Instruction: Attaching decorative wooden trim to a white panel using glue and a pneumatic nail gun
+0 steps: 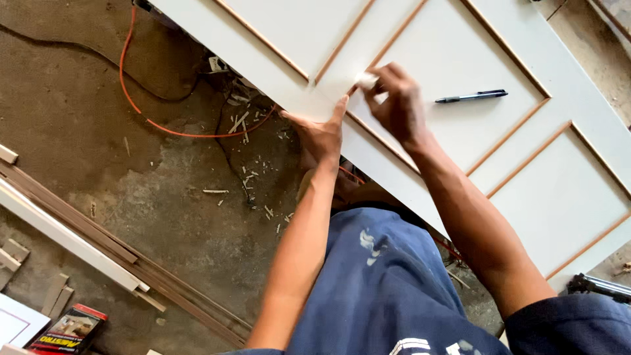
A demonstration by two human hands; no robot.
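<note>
From my remote seat I watched both hands work at a white panelled door that lay flat and ran diagonally across the far and right part of the view, its recessed panels edged with thin wood-coloured strips. The right hand was curled, its fingertips pinched on a small white scrap, perhaps folded paper or a bit of abrasive, I could not tell which, and pressed it against the door where two of the strips met. The left hand lay just left of it, fingers together and extended, gripping the near edge of the door with the thumb stretched along the rim; it held nothing loose. The two hands sat close but apart. A dark pen rested on the panel to the right of the right hand, clear of the fingers. Under the door the concrete floor was littered with pale wood chips, and an orange cable looped across it at the far left. Long lengths of wooden and white trim lay diagonally on the floor at the near left, with a small printed box beside them at the near left corner. The person's blue trousers filled the near middle of the view.
</note>
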